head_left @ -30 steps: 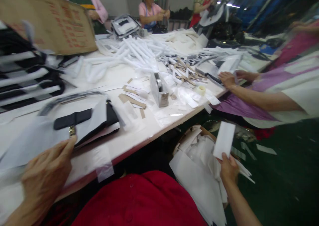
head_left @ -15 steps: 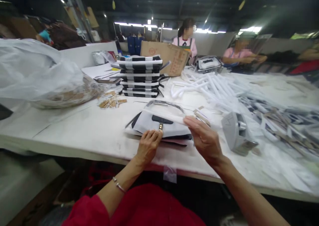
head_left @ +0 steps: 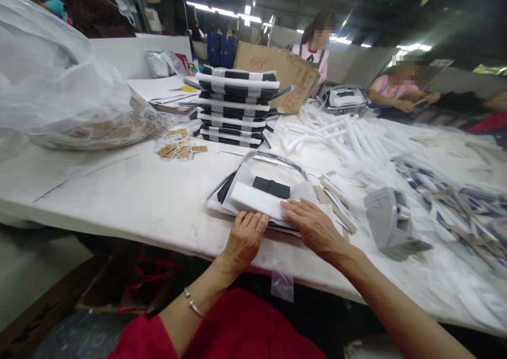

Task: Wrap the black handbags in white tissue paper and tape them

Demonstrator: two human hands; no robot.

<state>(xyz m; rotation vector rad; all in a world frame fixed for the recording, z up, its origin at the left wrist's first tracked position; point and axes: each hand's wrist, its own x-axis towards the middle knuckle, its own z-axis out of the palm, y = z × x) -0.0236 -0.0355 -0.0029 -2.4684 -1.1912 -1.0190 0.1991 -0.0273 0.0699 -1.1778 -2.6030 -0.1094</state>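
Note:
A black handbag (head_left: 222,191) lies flat on the table in front of me, partly covered with white paper; its wrapped handle (head_left: 279,159) arches towards the far side. Across its front is a white padding strip (head_left: 253,196), perhaps foam, just below a black strap piece (head_left: 271,187). My left hand (head_left: 244,238) has its bent fingers together on the strip's near edge, with the thumb hidden. On the strip's right end, my right hand (head_left: 311,226) lies with outstretched fingers. The gold clasp is out of sight.
Behind the bag stands a stack of black bags with white padding (head_left: 233,108). A grey tape dispenser (head_left: 390,221) and cardboard strips (head_left: 336,203) are to the right, brown tags (head_left: 180,149) to the left. White foam tubes (head_left: 344,132) and two co-workers occupy the far side.
The white strip has come down over the bag's front, covering the gold clasp. My right hand has lowered and flattened onto it; my left hand now touches its edge. The camera view has tilted.

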